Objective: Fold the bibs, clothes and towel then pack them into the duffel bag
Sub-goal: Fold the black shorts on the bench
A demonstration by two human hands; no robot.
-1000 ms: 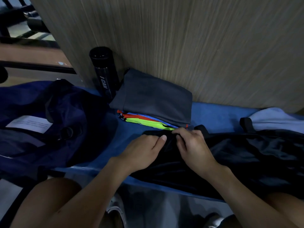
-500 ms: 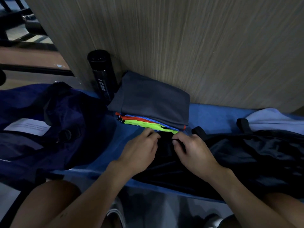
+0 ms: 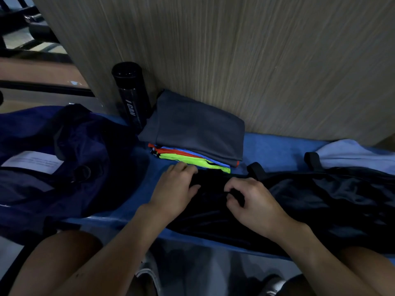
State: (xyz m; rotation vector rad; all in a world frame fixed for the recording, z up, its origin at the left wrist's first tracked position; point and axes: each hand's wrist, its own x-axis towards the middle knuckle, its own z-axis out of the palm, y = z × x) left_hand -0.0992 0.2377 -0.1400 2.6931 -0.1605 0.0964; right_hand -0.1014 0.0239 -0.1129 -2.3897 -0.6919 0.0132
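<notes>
A black garment point(image 3: 310, 201) lies spread across the blue bench point(image 3: 275, 150). My left hand point(image 3: 175, 189) lies on its left end with fingers curled over the cloth's edge. My right hand point(image 3: 252, 199) pinches a fold of the black cloth just to the right. Behind my hands sits a folded stack: a dark grey cloth point(image 3: 196, 127) on top of red, blue and neon-green bibs point(image 3: 188, 157). A navy duffel bag point(image 3: 64, 163) lies open at the left with a white paper point(image 3: 32, 163) on it.
A black bottle point(image 3: 132, 95) stands against the wood-grain wall panel point(image 3: 256, 56) behind the stack. A pale blue-white cloth point(image 3: 352, 154) lies at the right end of the bench. My knees and shoes show below the bench edge.
My hands have moved apart along the black garment's edge: the left went left toward the bibs, the right drew back to the right with a pinch of cloth.
</notes>
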